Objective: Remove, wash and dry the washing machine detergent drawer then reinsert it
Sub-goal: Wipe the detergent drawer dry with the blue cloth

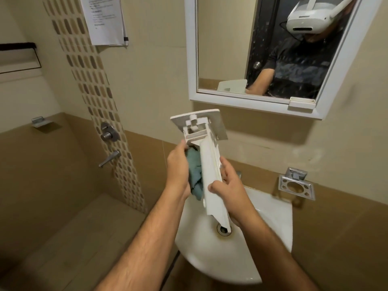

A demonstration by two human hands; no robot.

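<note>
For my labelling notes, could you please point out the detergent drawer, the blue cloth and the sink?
detergent drawer (211, 175): head view, on its long white side.
blue cloth (195, 166): head view, on the bunched middle.
sink (270, 208): head view, on the bare right basin.

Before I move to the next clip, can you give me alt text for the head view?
Over a white sink, the right hand holds a white drawer while the left hand presses a teal cloth against it. A mirror hangs above.

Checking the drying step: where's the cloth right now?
Head view, centre: the teal cloth is gripped in the left hand, pressed against the left side of the detergent drawer, above the sink.
</note>
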